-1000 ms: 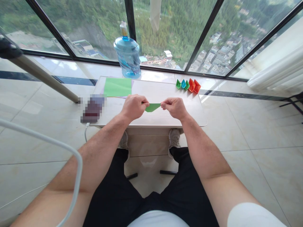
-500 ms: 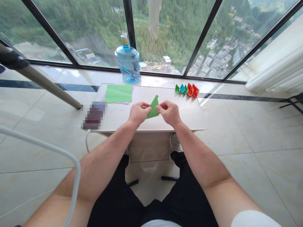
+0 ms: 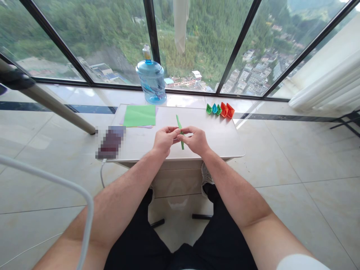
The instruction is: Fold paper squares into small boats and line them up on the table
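Observation:
A folded piece of green paper (image 3: 179,122) is held up edge-on over the near middle of the table, so it shows as a narrow strip. My left hand (image 3: 164,140) pinches it from the left side, thumb and fingers closed. From the right, my right hand (image 3: 196,141) grips the same paper, its fingertips close against those of the left. The fingertips cover the paper's middle. Farther off, at the table's back right, stands a row of small folded paper boats: green ones (image 3: 208,108), a blue one (image 3: 215,108) and orange ones (image 3: 227,110).
Flat green sheets (image 3: 139,115) lie over purple paper at the table's back left. A pixelated device (image 3: 110,142) with a cable rests at the white table's (image 3: 225,144) left edge. Behind stands a blue water jug (image 3: 152,82). A pole (image 3: 64,108) slants in from the left.
The green paper has turned from showing its broad face to edge-on. My hands have come closer together around it. The view has tilted slightly, so the table sits lower.

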Demonstrator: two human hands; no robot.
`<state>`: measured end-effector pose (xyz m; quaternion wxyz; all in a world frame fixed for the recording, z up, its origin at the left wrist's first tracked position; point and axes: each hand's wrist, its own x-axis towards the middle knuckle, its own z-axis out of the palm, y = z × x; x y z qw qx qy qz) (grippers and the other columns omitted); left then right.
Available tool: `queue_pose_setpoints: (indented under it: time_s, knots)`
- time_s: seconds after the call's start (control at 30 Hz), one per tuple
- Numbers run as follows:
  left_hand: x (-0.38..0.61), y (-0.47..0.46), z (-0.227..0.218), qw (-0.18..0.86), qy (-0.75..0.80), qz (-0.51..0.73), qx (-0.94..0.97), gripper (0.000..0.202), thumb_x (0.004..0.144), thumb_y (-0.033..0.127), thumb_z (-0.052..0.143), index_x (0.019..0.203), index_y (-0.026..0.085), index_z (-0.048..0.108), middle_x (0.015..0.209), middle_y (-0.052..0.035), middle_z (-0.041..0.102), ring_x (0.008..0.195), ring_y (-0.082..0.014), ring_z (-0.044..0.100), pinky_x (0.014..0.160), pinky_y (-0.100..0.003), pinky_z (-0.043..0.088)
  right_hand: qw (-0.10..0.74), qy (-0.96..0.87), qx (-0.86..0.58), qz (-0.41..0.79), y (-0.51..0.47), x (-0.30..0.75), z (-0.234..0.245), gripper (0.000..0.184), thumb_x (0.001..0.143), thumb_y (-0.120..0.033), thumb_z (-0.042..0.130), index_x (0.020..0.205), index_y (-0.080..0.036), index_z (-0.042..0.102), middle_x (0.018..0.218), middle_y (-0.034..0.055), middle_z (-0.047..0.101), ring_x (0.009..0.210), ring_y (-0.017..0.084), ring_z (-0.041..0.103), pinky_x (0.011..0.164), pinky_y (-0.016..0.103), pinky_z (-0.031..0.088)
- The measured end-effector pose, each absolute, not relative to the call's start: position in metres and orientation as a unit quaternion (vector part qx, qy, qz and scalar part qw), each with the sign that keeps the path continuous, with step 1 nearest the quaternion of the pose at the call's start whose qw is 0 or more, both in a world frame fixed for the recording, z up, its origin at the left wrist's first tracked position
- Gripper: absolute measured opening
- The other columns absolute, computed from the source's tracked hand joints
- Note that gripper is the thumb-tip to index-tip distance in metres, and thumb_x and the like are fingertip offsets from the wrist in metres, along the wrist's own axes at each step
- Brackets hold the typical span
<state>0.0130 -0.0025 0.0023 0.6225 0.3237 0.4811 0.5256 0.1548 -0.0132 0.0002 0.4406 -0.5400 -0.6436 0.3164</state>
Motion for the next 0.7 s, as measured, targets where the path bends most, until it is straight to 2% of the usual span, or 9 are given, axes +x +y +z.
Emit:
queue_pose_setpoints:
  time_s: [0.3, 0.47, 0.7]
  knots:
    - [0.0118, -0.0023, 0.0035, 0.624, 0.463, 0.538, 0.327, 0.032, 0.06, 0.023, 0.086, 0.084, 0.011, 0.069, 0.079, -0.0056, 0.072, 0.074, -0.0166, 0.071, 0.086, -0.04, 0.061, 0.455, -0.624, -0.527, 0.357, -0.011, 0.1578, -0.0003, 0.022, 0.077, -0.03, 0.077, 0.096, -0.019, 0.077, 0.095, 0.005, 0.08, 0.094, 0.021, 0.075, 0.087, 0.034, 0.06]
    - [0.013, -0.0035, 0.0027, 0.609, 0.463, 0.535, 0.358, 0.035, 0.06, 0.026, 0.085, 0.087, 0.011, 0.07, 0.084, -0.0069, 0.074, 0.08, -0.0187, 0.073, 0.087, -0.041, 0.06, 0.459, -0.623, -0.527, 0.352, -0.0108, 0.1567, -0.0019, 0.022, 0.079, -0.024, 0.07, 0.1, -0.018, 0.075, 0.096, 0.0055, 0.08, 0.095, 0.02, 0.075, 0.079, 0.03, 0.061]
    - [0.0172, -0.0029, -0.004, 0.542, 0.496, 0.534, 0.419, 0.031, 0.064, 0.03, 0.081, 0.088, 0.012, 0.074, 0.083, -0.0071, 0.075, 0.078, -0.02, 0.072, 0.08, -0.038, 0.061, 0.441, -0.644, -0.539, 0.316, -0.0121, 0.1532, -0.0015, 0.03, 0.083, -0.014, 0.056, 0.107, -0.019, 0.073, 0.103, 0.0045, 0.079, 0.097, 0.018, 0.074, 0.079, 0.027, 0.06]
